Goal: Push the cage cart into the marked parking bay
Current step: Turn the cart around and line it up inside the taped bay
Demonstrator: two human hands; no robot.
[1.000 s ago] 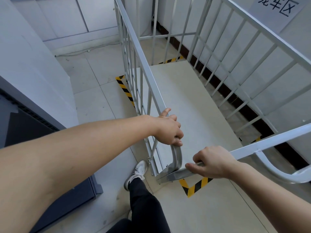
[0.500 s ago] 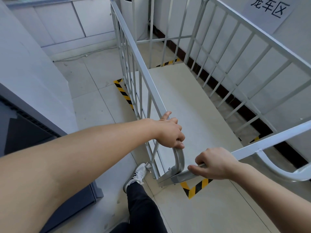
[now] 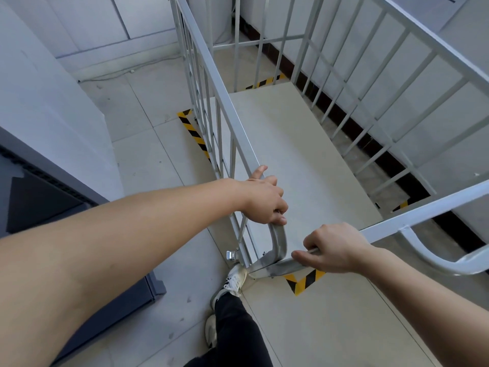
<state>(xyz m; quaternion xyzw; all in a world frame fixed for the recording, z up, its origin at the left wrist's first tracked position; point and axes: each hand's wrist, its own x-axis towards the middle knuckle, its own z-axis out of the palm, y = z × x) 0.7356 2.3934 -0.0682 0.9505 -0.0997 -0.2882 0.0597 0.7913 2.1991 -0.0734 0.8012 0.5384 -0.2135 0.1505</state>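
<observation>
Gripping the cage cart (image 3: 267, 123) at its near corner, both hands are closed around its silver-grey tubing: the left hand (image 3: 264, 201) wraps the top rail of the left side panel just above the rounded bend, thumb lying along the rail, and the right hand (image 3: 334, 249) is curled over the near cross rail at about 4 o'clock from the left. The cart is a tall frame of painted metal bars, with vertical rungs on the left, right and far sides, and a plain beige deck at the bottom. It stands on the tiled floor (image 3: 148, 144), filling the view from centre toward 1 o'clock. Yellow-and-black tape corners (image 3: 304, 282) show just beside it at 6, 10 and 12 o'clock. A white shoe (image 3: 235, 280) touches the cart's near left foot.
</observation>
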